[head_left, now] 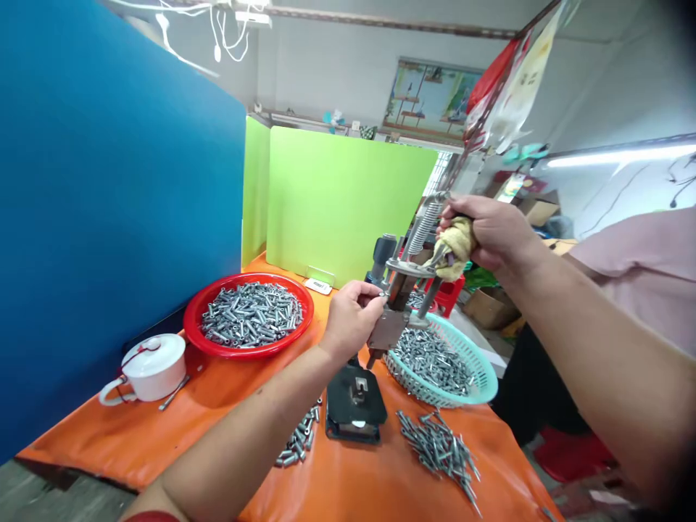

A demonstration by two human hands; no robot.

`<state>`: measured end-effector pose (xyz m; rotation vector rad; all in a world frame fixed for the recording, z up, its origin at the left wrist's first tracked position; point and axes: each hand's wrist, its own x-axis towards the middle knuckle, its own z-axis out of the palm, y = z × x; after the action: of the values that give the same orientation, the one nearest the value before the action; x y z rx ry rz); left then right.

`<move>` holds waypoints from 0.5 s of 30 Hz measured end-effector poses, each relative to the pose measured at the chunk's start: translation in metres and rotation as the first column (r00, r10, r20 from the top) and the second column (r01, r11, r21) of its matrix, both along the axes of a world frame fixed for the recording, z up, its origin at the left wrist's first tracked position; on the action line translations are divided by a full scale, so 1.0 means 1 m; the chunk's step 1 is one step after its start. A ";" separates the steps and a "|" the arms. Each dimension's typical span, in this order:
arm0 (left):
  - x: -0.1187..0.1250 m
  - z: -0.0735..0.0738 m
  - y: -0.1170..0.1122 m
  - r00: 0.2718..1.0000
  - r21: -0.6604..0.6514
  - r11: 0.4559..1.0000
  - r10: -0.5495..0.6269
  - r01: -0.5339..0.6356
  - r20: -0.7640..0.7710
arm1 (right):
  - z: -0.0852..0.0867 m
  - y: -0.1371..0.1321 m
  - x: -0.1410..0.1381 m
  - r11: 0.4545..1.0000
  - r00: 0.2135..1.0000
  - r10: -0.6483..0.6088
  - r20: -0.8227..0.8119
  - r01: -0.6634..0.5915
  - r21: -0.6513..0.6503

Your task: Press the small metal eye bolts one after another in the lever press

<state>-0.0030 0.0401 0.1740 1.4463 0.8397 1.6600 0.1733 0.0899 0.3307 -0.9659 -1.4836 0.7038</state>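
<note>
A small hand press with a black base stands on the orange table. My right hand is closed round its lever handle, which is wrapped in a yellow cloth, beside a coil spring. My left hand pinches a small metal part at the press head, fingers pressed together. Loose metal pins lie on the table left and right of the press base.
A red bowl full of metal pins sits at the back left. A teal basket of pins stands right of the press. A white lidded cup and spoon rest at the left. Blue and green partition boards wall the table.
</note>
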 end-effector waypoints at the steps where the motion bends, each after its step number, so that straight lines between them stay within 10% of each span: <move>1: 0.002 0.000 0.003 1.000 -0.013 1.000 0.002 -0.002 -0.020 | -0.002 -0.002 -0.002 1.000 1.000 -0.012 -0.027 0.013 0.020; 7: 0.002 -0.005 0.007 0.999 0.004 1.000 -0.001 0.001 -0.047 | -0.021 -0.039 -0.002 0.969 0.987 -0.055 -0.150 0.089 0.231; 15: 0.002 -0.004 0.010 0.998 0.017 1.000 0.000 0.001 -0.066 | -0.061 -0.108 -0.009 0.795 0.974 -0.154 -0.165 0.222 0.565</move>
<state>-0.0015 0.0497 0.1704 1.5199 0.8628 1.6302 0.1646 -0.0185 0.2695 -0.5721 -1.3578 0.1244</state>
